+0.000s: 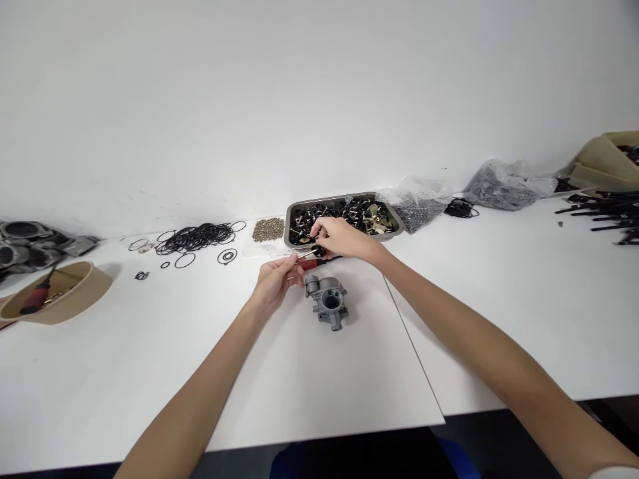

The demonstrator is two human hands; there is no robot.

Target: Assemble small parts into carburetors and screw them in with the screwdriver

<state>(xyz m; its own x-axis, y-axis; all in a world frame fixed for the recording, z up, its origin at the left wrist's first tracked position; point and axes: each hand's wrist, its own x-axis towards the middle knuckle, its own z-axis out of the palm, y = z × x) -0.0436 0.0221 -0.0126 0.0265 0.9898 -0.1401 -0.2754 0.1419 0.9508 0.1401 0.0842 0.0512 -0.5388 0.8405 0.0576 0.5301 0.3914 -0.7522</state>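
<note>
Head view: your left hand (272, 285) has a narrow grip on a slim metal rod (306, 253); your right hand (344, 238) holds the black piece (318, 251) at its end, above the grey metal casting (329, 301) on the worktop (299, 386).

the carburetor (324, 296) is grey, the handle (309, 264) red.

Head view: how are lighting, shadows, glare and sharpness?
Head view: soft light, the wall dimming toward the top right; a faint shadow right of the bowl; glints on the clear bags. Also head view: the dark piece at the right hand shows little detail; the tray holds a dark jumble.
</note>
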